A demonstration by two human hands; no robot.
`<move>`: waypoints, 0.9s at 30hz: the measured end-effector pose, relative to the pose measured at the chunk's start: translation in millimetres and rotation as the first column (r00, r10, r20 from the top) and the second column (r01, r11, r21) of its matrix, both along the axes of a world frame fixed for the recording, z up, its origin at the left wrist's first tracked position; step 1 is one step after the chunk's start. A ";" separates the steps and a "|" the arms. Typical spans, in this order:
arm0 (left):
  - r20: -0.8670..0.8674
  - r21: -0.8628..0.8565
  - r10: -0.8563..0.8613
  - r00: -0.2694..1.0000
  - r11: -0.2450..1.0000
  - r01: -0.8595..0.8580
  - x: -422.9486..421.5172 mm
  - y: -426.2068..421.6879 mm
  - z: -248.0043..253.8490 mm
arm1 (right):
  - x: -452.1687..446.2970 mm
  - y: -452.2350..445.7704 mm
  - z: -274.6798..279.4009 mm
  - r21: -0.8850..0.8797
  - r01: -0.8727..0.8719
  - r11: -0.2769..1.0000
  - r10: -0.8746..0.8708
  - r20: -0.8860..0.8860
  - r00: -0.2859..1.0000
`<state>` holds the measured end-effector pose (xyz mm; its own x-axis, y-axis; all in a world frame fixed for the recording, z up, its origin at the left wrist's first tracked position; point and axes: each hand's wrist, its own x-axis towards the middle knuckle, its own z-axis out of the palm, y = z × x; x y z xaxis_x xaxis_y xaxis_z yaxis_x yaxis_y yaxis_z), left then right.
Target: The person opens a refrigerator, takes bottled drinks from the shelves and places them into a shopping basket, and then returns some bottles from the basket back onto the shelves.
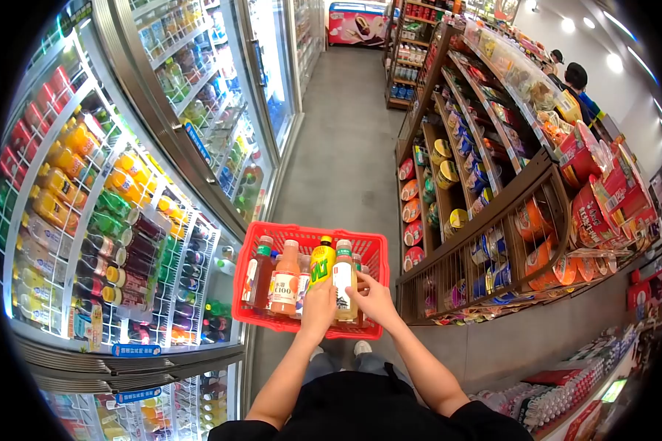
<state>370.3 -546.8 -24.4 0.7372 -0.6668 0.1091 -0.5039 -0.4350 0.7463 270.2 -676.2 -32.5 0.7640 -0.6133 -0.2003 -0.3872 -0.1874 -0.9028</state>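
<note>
A red plastic basket (246, 312) in front of my body holds several drink bottles. My left hand (319, 307) is closed at the lower part of a yellow bottle (322, 263) with green lettering, its fingers partly hidden. Just right of it stands a pale-yellow drink bottle (343, 279) with a white label and green cap. My right hand (371, 300) grips this bottle from its right side, thumb against the label. To the left are a pink-orange juice bottle (284, 283) and a dark amber bottle (258, 272). Other bottles behind my hands are mostly covered.
Glass-door drink coolers (118, 220) line the left side, one standing open beside the basket. A brown snack shelf (485, 242) with cup noodles is on the right. A grey-floored aisle (338, 132) runs ahead to a pink freezer (357, 26). Another person (577, 81) is beyond the shelf.
</note>
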 end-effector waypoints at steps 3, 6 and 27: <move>0.019 -0.087 -0.005 1.000 0.996 0.007 7.6 5.2 -13.0 | 5.5 4.4 -3.1 -0.065 -0.007 0.998 0.008 0.007 1.000; -0.004 -0.125 0.004 1.000 0.992 -0.004 10.9 5.0 -18.0 | 10.3 4.0 -12.3 -0.117 0.006 0.993 -0.009 -0.030 0.999; 0.089 -0.036 0.135 0.987 0.991 -0.133 0.5 0.5 -27.2 | 13.9 -31.9 -23.5 -0.164 -0.177 0.970 0.184 0.031 0.982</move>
<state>370.8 -546.2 -51.6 0.8057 -0.5581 0.1985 -0.5092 -0.4813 0.7135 284.1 -708.0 -56.0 0.8711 -0.4857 -0.0732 -0.2927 -0.3936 -0.8714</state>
